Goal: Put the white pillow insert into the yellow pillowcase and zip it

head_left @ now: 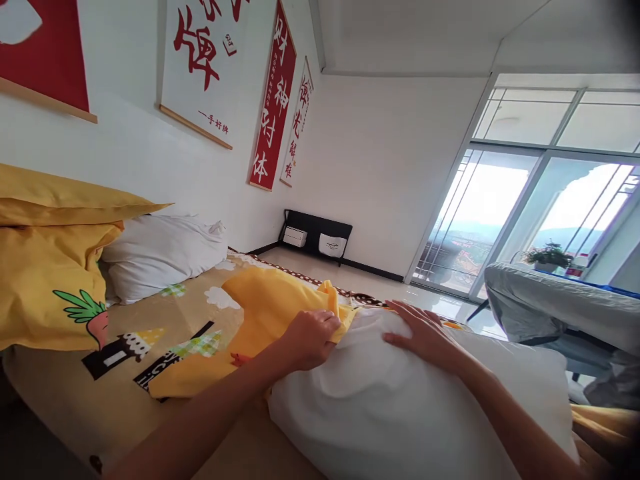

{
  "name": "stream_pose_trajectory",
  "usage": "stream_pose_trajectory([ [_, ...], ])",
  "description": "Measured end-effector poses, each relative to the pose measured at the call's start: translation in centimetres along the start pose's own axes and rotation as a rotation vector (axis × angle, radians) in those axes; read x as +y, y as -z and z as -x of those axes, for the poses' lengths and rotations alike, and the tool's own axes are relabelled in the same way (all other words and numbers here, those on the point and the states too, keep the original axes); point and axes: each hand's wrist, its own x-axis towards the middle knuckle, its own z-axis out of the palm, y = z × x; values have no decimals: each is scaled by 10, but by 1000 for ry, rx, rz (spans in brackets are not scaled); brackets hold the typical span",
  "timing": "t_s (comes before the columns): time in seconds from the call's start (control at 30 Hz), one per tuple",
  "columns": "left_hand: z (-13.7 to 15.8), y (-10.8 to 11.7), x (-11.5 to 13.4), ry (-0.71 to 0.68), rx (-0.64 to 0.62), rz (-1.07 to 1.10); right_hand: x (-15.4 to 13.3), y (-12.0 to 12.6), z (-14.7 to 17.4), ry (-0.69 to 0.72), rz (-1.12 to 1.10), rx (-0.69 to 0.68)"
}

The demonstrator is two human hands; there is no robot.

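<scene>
A white pillow (425, 393) lies on the bed in front of me, its far left end partly inside a yellow pillowcase (275, 297). My left hand (313, 339) is closed on the edge of the pillowcase opening, where the cloth bunches up. With fingers stretched out, my right hand (420, 333) rests on top of the white pillow, close to that opening. The rest of the pillowcase spreads loosely to the left over the sheet, and a bit of red print shows beside my left wrist.
The tan printed bed sheet (65, 393) lies beneath. At the left are another white pillow (165, 253) and a yellow pillow with a carrot print (45, 287). A black low rack (313, 233) stands by the far wall. A covered table (540, 300) is at the right.
</scene>
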Motion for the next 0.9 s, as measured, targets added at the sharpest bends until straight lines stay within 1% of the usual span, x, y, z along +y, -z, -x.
stream_pose_trajectory([
  [0.07, -1, 1, 5, -45, -2, -35, 9, -1, 5, -56, -58, -162],
  [0.1, -3, 1, 6, -44, 22, -65, 7, -2, 9, -51, -117, -226],
  [0.13, -5, 1, 7, -15, 65, -105, 1, -3, 13, -34, -173, -262],
  [0.17, -8, 0, 7, 38, 123, -146, -7, -3, 17, -12, -216, -278],
  [0.23, -15, 1, 4, 201, 231, -198, -25, -2, 25, 25, -254, -286],
  [0.27, -19, 1, 2, 282, 257, -195, -33, -1, 29, 41, -244, -283],
  [0.33, -26, 4, -3, 386, 231, -126, -45, 0, 37, 77, -188, -270],
  [0.43, -37, 9, 0, 427, 105, 15, -54, -3, 45, 149, -96, -210],
  [0.5, -45, 10, 13, 419, 75, 60, -60, -6, 46, 227, -71, -174],
  [0.57, -51, 10, 32, 384, 99, 84, -67, -11, 44, 327, -57, -134],
  [0.63, -55, 9, 54, 327, 119, 105, -71, -20, 40, 434, -38, -43],
  [0.7, -57, 6, 72, 250, 123, 106, -69, -31, 35, 503, 14, 89],
  [0.73, -57, 4, 78, 205, 123, 96, -64, -37, 33, 513, 63, 161],
  [0.8, -55, -2, 85, 113, 113, 67, -50, -48, 32, 490, 188, 278],
  [0.9, -51, -11, 78, -16, 73, 26, -25, -57, 36, 430, 310, 385],
])
